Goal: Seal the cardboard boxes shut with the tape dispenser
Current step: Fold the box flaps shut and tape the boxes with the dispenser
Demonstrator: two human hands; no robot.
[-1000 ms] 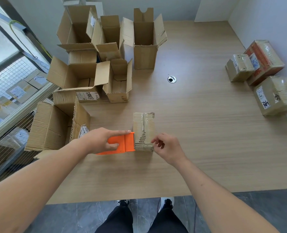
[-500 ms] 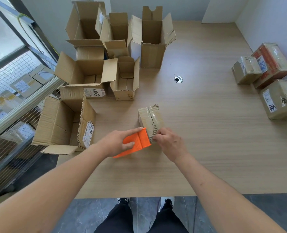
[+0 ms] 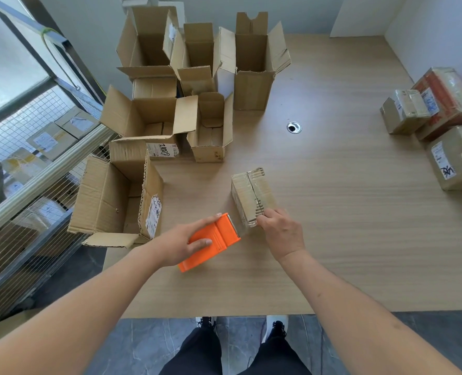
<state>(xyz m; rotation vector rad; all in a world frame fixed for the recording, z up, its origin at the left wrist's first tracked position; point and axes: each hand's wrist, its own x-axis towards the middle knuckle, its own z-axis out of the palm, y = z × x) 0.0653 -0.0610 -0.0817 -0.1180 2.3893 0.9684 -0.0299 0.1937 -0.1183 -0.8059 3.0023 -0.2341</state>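
On woodgrain table (image 3: 332, 239) — left hand (image 3: 182, 243) gripping orange dispenser (image 3: 211, 242), taped box (image 3: 251, 196)

Open boxes (image 3: 156, 125) crowding table's (image 3: 346, 239) left

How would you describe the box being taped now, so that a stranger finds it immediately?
On the wooden table, look near the front edge, between the two hands. The small closed box lies there, held by the right hand, beside the orange tape dispenser. Unlike the open boxes behind, its flaps are shut.
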